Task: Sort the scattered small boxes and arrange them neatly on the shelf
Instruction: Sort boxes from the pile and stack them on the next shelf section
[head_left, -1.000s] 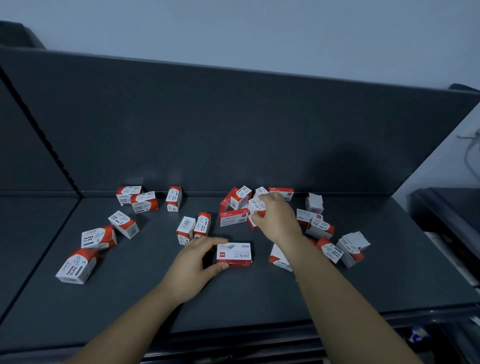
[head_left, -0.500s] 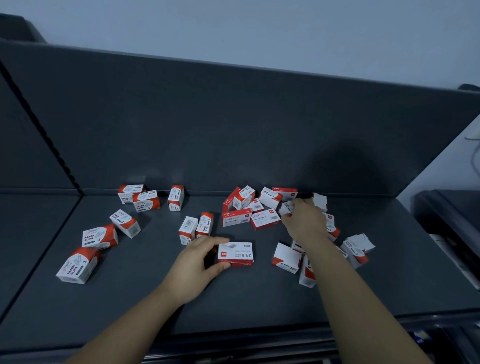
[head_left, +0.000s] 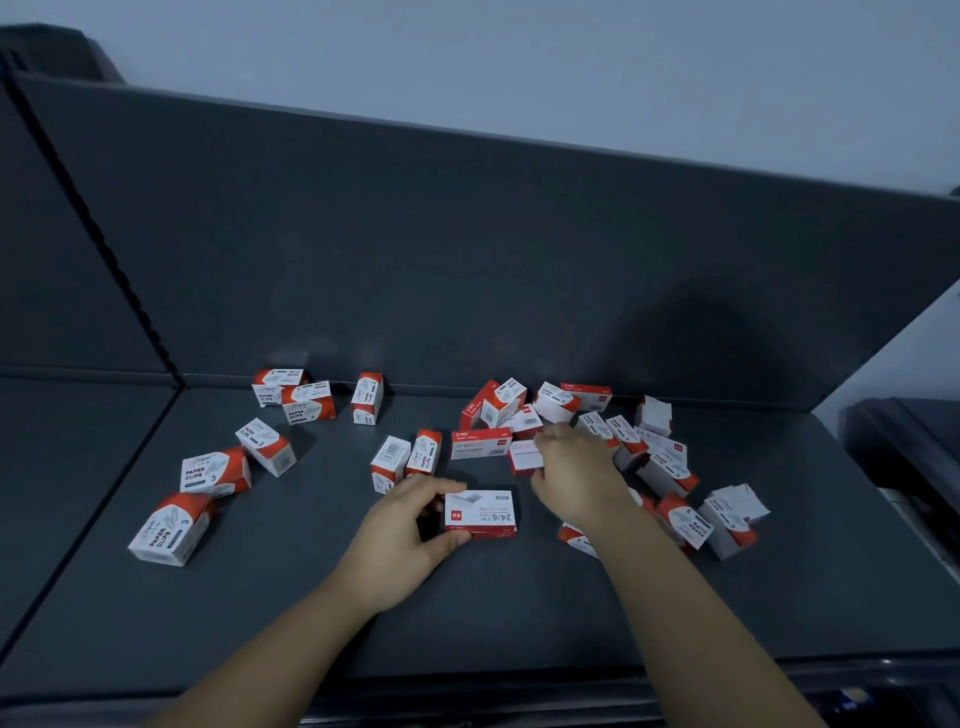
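The left hand (head_left: 408, 530) grips the staple box (head_left: 480, 513) by its left end, midway along the shelf (head_left: 260, 613), nearer its front edge. The right hand (head_left: 576, 478) curls its fingers onto a flat box (head_left: 523, 457) just behind, at the fringe of the heap toward the back right corner. Drawing that box out could drag or tip neighbours that lean on one another, and the right forearm lies over boxes it might sweep toward the front edge. All are light printed card, red and white, crisp-cornered. The paper clip boxes (head_left: 214, 470) toward the left edge look chunkier. The shelf is dark, matt and flat, so they probably slide easily
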